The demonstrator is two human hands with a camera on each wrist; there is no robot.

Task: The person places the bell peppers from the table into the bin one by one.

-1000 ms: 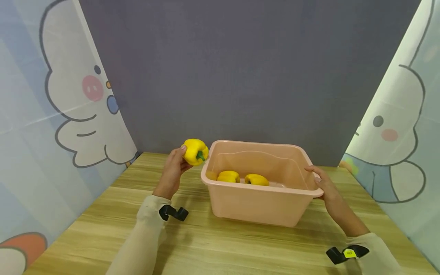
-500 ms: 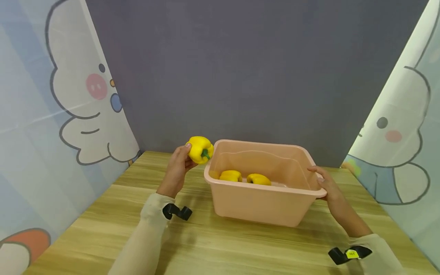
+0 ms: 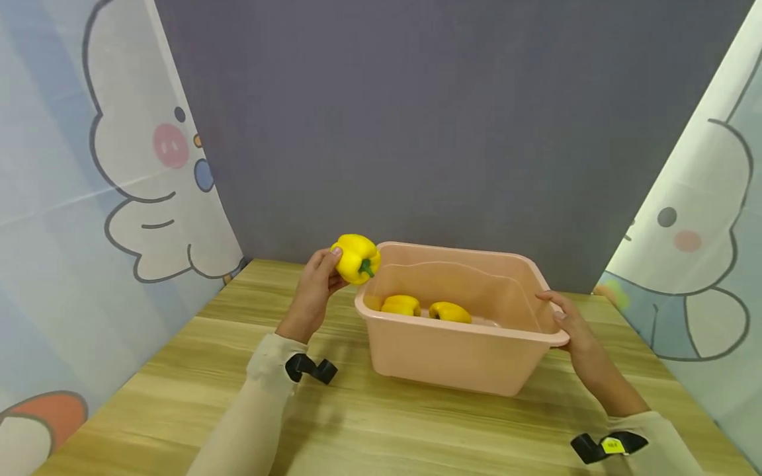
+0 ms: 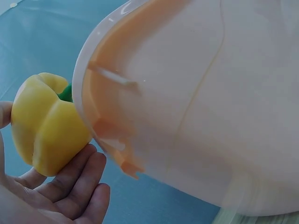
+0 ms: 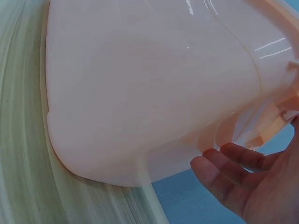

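Note:
In the head view my left hand (image 3: 314, 291) holds a yellow bell pepper (image 3: 352, 254) with a green stem, thumb on its near side. The pepper is at the upper left corner of a pink plastic bin (image 3: 446, 357), overlapping the rim from this viewpoint. From the left wrist the pepper (image 4: 49, 128) appears beside the bin's rim, its stem partly hidden by it. My right hand (image 3: 573, 330) grips the bin's right rim; in the right wrist view its fingers (image 5: 210, 175) lie against the outer wall. Two more yellow peppers lie inside, a left one (image 3: 401, 305) and a right one (image 3: 450, 312), partly hidden by the front wall.
The bin stands on a wood-grain table (image 3: 196, 390). A dark grey panel (image 3: 446, 119) rises behind it. Cartoon-printed curtains flank both sides, a left one (image 3: 47, 264) and a right one (image 3: 702, 277). Each wrist wears a black mount.
My left hand has carried the pepper a little to the right, closer to and overlapping the bin's left corner. My right hand keeps its grip on the rim. The view has shifted slightly.

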